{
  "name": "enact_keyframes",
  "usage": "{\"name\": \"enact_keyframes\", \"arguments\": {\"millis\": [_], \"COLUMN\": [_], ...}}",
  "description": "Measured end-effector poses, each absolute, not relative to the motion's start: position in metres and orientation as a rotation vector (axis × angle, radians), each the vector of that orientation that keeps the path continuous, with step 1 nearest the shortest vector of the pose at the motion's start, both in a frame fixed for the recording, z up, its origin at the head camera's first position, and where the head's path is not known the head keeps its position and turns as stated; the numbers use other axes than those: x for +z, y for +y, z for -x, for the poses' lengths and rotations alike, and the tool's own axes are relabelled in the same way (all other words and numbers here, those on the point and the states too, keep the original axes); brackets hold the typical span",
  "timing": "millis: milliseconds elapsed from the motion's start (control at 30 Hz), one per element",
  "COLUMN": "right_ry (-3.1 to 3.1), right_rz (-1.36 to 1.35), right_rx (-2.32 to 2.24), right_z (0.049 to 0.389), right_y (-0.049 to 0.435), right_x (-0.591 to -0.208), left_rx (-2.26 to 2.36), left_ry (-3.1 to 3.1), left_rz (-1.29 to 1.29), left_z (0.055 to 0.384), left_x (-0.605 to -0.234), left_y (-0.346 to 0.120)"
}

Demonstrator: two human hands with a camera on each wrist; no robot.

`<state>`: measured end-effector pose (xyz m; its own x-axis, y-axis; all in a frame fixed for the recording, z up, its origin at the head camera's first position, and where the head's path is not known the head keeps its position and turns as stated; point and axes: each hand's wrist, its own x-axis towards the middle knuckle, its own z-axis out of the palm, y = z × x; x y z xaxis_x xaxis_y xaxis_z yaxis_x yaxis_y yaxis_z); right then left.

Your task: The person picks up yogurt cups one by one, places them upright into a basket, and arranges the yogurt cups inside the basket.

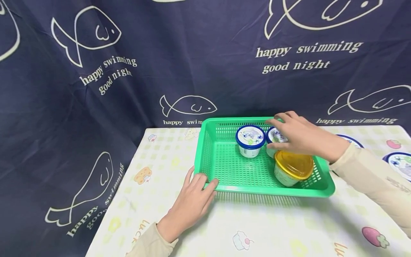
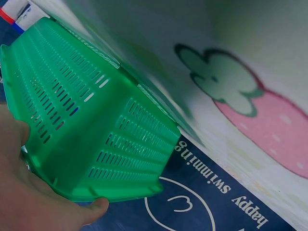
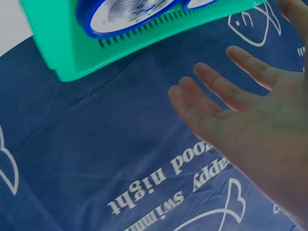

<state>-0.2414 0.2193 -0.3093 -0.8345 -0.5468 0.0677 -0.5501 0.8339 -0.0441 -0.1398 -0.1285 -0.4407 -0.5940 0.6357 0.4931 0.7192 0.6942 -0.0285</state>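
a hand could come down freely into the left half of the green basket [image 1: 263, 189], whose floor lies bare there. near the far edge, the blue-lidded tub [image 1: 250, 141] stands in the way; the yellow-lidded tub [image 1: 292, 169] blocks the near right corner. the right hand [image 1: 298, 135] reaches across the far right corner, the left hand [image 1: 194, 198] occupies the near left one, and dark cloth [image 1: 224, 75] walls off the far edge.

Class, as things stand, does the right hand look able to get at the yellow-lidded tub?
Probably yes: the right hand looks empty and close to the yellow-lidded tub. The green basket is open on top, and most of the yellow lid shows uncovered.
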Motion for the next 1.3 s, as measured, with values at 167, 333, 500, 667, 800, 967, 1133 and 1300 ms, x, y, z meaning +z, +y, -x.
{"name": "enact_keyframes", "arguments": {"millis": [167,333,500,667,800,967,1133,1300], "right_ry": [-2.962,-2.978,-2.909,-2.865,-2.853,-2.811,-2.822,-2.778], "right_rz": [-0.836,-0.758,-0.691,-0.646,-0.618,-0.612,-0.541,-0.55], "right_rx": [0.127,0.213,0.268,0.271,0.262,0.293,0.309,0.332], "right_z": [0.238,0.231,0.223,0.214,0.205,0.198,0.19,0.181], "right_y": [0.228,0.241,0.263,0.279,0.288,0.3,0.312,0.322], "right_x": [-0.31,-0.307,-0.303,-0.304,-0.307,-0.313,-0.32,-0.328], "left_rx": [-0.251,-0.263,-0.251,-0.264,-0.246,-0.24,-0.251,-0.254], "left_ry": [-2.451,-2.443,-2.425,-2.435,-2.439,-2.441,-2.453,-2.445], "left_rz": [1.035,1.04,1.043,1.044,1.041,1.038,1.039,1.042], "left_z": [0.139,0.139,0.139,0.139,0.139,0.139,0.139,0.138], "left_x": [-0.441,-0.442,-0.442,-0.442,-0.442,-0.442,-0.442,-0.44], "left_y": [-0.13,-0.129,-0.127,-0.127,-0.128,-0.129,-0.128,-0.127]}}
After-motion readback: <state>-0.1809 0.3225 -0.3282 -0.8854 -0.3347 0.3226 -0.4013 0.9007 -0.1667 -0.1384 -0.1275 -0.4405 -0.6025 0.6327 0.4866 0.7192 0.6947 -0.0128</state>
